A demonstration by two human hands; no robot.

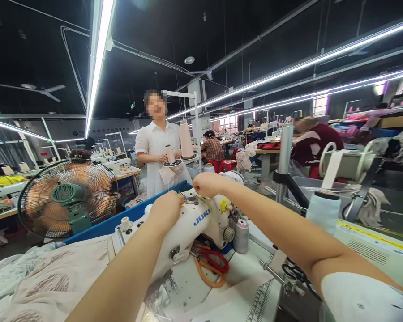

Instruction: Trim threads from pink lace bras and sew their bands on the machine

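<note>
Both my arms reach over a white JUKI sewing machine [174,230]. My left hand [166,209] is closed at the far edge of its top, fingers curled down beside a round metal part [190,196]. On the other side of that part, my right hand [208,184] is closed in a fist, its fingertips turned away. Whatever either hand pinches is hidden or too small to name. Scissors with red and orange handles [210,273] lie below the machine arm. A grey thread spool [242,237] stands to the right of the machine head.
Pale pink fabric [57,273] covers the left side. Behind it stand a blue bin edge [121,210] and a large fan [69,197]. A person in white [159,143] stands beyond the thread stand [196,125]. A light blue thread cone [322,212] and metal post [285,156] are right.
</note>
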